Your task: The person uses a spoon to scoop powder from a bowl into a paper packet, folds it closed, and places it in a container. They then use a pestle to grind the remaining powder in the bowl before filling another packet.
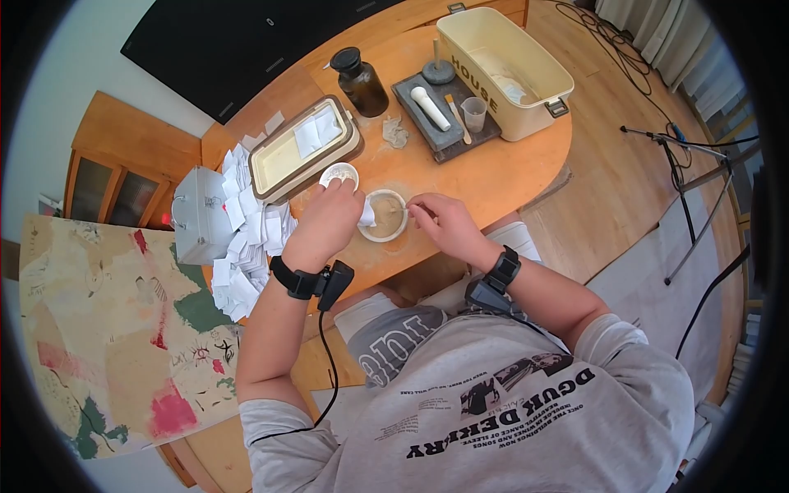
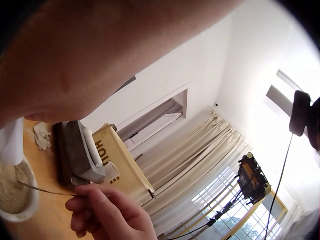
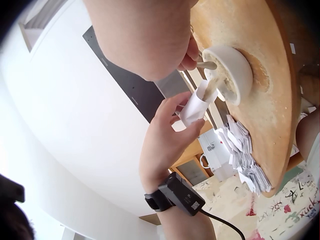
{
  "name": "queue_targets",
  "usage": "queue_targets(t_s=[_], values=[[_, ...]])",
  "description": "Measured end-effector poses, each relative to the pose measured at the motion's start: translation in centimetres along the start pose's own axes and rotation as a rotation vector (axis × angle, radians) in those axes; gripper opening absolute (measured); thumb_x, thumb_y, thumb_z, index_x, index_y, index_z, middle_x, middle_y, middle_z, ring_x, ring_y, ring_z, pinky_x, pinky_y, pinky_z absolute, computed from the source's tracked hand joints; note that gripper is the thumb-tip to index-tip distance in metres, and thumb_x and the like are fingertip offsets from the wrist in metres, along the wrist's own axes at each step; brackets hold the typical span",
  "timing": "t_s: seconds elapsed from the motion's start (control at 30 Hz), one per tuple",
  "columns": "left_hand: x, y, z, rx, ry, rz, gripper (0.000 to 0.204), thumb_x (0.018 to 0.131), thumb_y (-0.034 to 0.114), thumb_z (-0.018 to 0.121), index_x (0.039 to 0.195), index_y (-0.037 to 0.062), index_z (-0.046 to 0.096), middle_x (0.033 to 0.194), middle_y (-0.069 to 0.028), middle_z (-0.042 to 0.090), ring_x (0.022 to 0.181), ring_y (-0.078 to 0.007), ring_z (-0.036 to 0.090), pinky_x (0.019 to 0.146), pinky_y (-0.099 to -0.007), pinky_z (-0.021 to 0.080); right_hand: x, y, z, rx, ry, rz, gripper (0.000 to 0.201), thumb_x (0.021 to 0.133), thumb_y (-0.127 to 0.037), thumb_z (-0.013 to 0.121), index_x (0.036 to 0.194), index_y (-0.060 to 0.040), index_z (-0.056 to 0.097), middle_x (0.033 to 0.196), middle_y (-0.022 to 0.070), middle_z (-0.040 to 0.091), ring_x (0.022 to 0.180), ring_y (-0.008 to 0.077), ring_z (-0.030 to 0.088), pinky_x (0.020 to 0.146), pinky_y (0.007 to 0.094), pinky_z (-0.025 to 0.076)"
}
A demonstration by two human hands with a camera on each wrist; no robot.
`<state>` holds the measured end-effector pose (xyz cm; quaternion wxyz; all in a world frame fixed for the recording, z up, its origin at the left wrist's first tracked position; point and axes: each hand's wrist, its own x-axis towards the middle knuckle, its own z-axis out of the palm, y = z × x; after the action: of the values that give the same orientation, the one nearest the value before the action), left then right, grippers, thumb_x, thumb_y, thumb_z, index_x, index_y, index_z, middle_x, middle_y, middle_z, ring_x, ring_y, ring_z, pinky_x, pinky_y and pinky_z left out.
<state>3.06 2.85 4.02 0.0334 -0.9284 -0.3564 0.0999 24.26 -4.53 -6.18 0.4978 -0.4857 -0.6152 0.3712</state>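
Observation:
A round white bowl [image 3: 243,75] of beige powder [image 1: 386,218] stands near the table's front edge. My left hand [image 1: 329,220] grips a rolled white paper packet [image 3: 194,109] and holds it tilted at the bowl's left rim. Beige powder shows at the packet's open mouth, over the bowl, in the right wrist view. From the other side, my right hand [image 1: 448,226] pinches a thin-handled spoon [image 2: 47,191] between thumb and fingers, its tip down in the powder. Just beyond the left hand is a small white cup [image 1: 339,167] with pale contents, partly hidden by the fingers.
Loose white paper packets [image 1: 246,238] pile up on the left, beside a silver case [image 1: 200,215]. Behind are a cream tray [image 1: 275,168], a dark jar [image 1: 362,86], and a dark slab [image 1: 419,123] bearing a pestle [image 1: 431,108], brush and measuring cup. A cream bin [image 1: 526,119] stands back right.

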Motion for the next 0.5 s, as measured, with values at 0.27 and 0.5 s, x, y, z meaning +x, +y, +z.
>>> queue_targets(t_s=[0.27,0.5], values=[[0.46,0.44,-0.72,0.02,-0.022,0.022,0.025,0.075,0.001,0.069,0.1,0.0027,0.066,0.101,-0.0119,0.063,0.106,-0.0301,0.059,0.089,-0.0398,0.047,-0.05,0.2,-0.09,-0.006,0.013,-0.024,0.019,0.098,-0.015,0.061,0.103,0.0015,0.068,0.089,0.0189,0.069,0.076,0.0331,0.066,0.07,0.0387,0.053],[0.38,0.28,-0.67,0.031,-0.014,0.023,0.028,0.072,0.002,0.072,0.1,0.0036,0.066,0.101,-0.0109,0.064,0.106,-0.0296,0.059,0.089,-0.0392,0.047,-0.09,0.22,-0.2,0.013,0.01,-0.012,0.018,0.097,-0.015,0.061,0.102,0.001,0.068,0.091,0.0184,0.069,0.077,0.0331,0.066,0.071,0.0387,0.053]])
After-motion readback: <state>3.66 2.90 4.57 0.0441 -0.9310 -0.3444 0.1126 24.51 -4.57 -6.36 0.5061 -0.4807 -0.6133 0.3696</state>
